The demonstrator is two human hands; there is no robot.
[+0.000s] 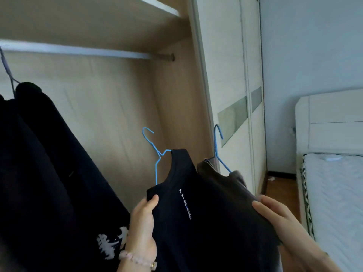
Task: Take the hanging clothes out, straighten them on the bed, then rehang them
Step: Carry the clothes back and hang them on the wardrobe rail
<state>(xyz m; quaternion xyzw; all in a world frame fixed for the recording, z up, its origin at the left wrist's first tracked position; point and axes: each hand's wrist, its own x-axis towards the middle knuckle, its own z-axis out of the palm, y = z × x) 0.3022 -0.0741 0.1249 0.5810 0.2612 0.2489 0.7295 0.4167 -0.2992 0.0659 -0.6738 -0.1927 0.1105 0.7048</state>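
Both shirts were clear of the rail [78,50], at 6 o'clock. Probably the take-out step. The left hand [144,222] pinched the black shirt [196,222] at its shoulder; the right hand [275,216] gripped the grey shirt [222,177]. Next: carry the 2 to the bed [334,193] at 3 o'clock, hangers and all.

Black shirt [206,232] below rail [78,50] (blue hanger [156,173])

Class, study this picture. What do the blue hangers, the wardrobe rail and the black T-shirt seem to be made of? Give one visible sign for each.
Blue hangers: thin wire, probably metal with a blue coating; they are slim and bent into hooks.
Wardrobe rail: likely metal, pale grey with a dull sheen.
Black T-shirt: soft matt fabric; it drapes and folds, weave not discernible.
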